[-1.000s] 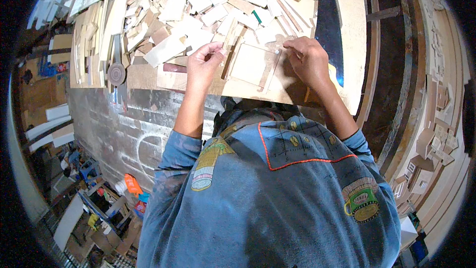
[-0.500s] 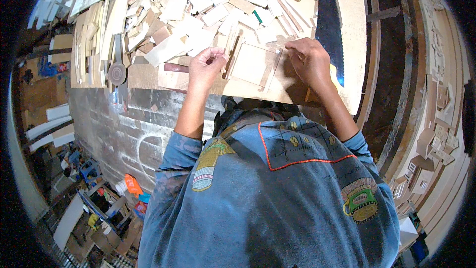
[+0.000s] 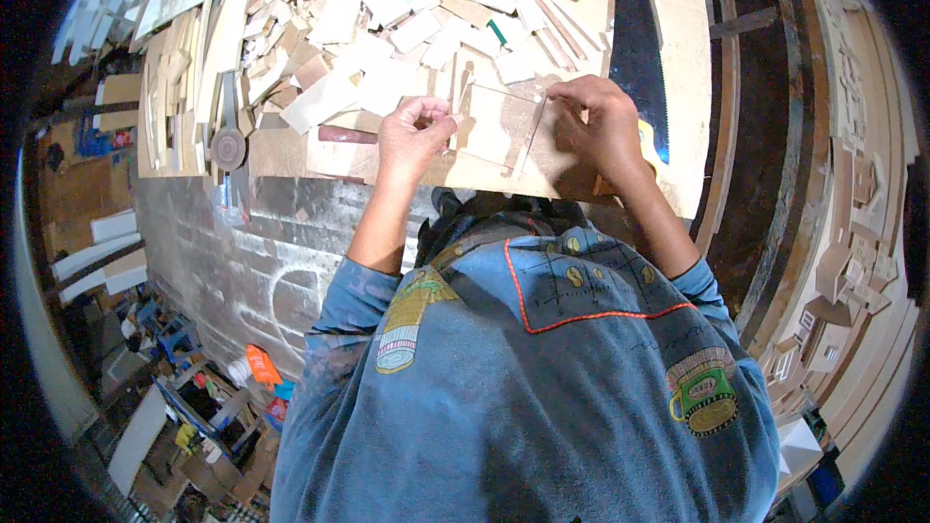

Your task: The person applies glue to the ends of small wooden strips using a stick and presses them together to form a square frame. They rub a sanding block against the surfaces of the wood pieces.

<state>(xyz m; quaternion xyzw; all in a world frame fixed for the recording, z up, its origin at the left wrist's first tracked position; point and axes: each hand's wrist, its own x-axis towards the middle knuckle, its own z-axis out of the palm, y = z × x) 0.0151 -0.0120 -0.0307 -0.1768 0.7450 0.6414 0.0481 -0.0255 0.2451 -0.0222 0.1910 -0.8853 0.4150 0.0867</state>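
A small, pale wooden panel [image 3: 496, 126] with thin strips along its edges lies near the bench's front edge, between my hands. My left hand [image 3: 415, 138] is closed, thumb and fingers pinching a thin wooden strip [image 3: 455, 82] beside the panel's left edge. On the other side, my right hand [image 3: 599, 118] has its fingers pressed together close to the upper end of the right edge strip [image 3: 535, 128]. Whether those fingertips hold a small piece is too fine to make out. A dark brown wooden handle [image 3: 347, 136] lies left of my left hand.
Wood offcuts [image 3: 397, 0] are heaped over the far part of the workbench [image 3: 683, 174]. A handsaw with a dark blade [image 3: 639, 48] lies right of my right hand. At the left are a round wooden disc [image 3: 229, 148] and stacked strips [image 3: 179, 77]. Small house-shaped models [image 3: 833, 276] stand far right.
My left hand has moved right, bringing the thin strip closer to the panel's left edge. My right hand has shifted slightly left, its fingertips nearer the panel's right strip.
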